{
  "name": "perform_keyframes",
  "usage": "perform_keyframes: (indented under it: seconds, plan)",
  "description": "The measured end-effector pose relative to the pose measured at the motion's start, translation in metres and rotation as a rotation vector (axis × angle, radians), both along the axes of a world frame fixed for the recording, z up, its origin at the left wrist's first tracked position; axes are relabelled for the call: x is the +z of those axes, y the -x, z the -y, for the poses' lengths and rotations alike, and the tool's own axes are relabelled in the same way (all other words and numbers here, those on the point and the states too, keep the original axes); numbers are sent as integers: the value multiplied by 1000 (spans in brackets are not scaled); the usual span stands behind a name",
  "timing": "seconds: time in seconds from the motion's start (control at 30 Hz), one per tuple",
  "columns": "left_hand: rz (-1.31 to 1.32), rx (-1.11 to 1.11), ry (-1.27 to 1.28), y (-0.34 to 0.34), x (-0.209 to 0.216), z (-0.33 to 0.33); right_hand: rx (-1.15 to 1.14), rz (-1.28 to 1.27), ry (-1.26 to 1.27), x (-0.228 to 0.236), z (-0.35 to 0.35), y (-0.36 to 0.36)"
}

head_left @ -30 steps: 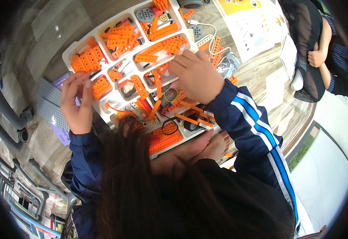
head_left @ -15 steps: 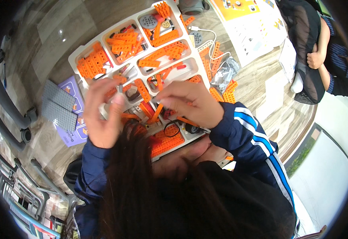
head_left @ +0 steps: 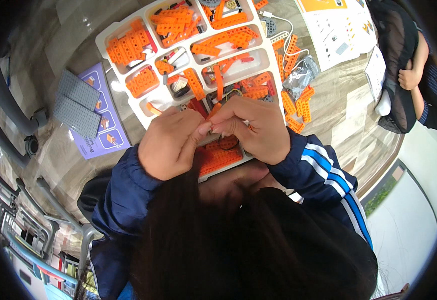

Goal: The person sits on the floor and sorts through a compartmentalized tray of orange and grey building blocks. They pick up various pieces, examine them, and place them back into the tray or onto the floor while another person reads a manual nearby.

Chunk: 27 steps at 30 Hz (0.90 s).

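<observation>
Over the near part of a white sorting tray, my two hands meet fingertip to fingertip. My right hand pinches a short orange building beam, whose end sticks out past the fingers. My left hand is closed, thumb and forefinger pressed together against the right fingertips. Whatever it pinches is hidden. Below the hands, a black ring-shaped band lies over orange plates in the nearest compartment. Farther off, other compartments hold stacked orange bricks, orange beams and small connectors.
Grey studded plates rest on a purple booklet at the left. Right of the tray are loose orange beams, a white cable, a clear plastic bag and instruction sheets. Another person's hands are at far right.
My left hand has moved right and closed, from fingers apart around a small grey piece to meeting my right hand. The tray appears higher and farther right in view.
</observation>
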<state>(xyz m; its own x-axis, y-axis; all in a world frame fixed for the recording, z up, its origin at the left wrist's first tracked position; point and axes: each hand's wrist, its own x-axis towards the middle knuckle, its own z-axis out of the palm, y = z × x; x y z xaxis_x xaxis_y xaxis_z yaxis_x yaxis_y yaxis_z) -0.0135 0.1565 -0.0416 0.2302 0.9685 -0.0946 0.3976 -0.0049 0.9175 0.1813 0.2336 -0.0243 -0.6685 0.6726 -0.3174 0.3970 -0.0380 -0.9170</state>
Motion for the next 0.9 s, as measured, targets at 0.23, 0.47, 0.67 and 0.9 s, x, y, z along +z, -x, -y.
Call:
perform_keyframes:
  seconds: [0.23,0.47,0.67,0.9]
  plan:
    - [845,155,795,-4,15,15,-259,-60,-232,12,-31,-32]
    - [1468,265,1029,4,2,6,-453,-253,79,-2,-42,-57]
    - [1311,396,906,9,1,9,-478,-140,58,-7,-34,-49]
    - [-69,514,61,4,-10,-2,89,64,-690,-36,-56,-11]
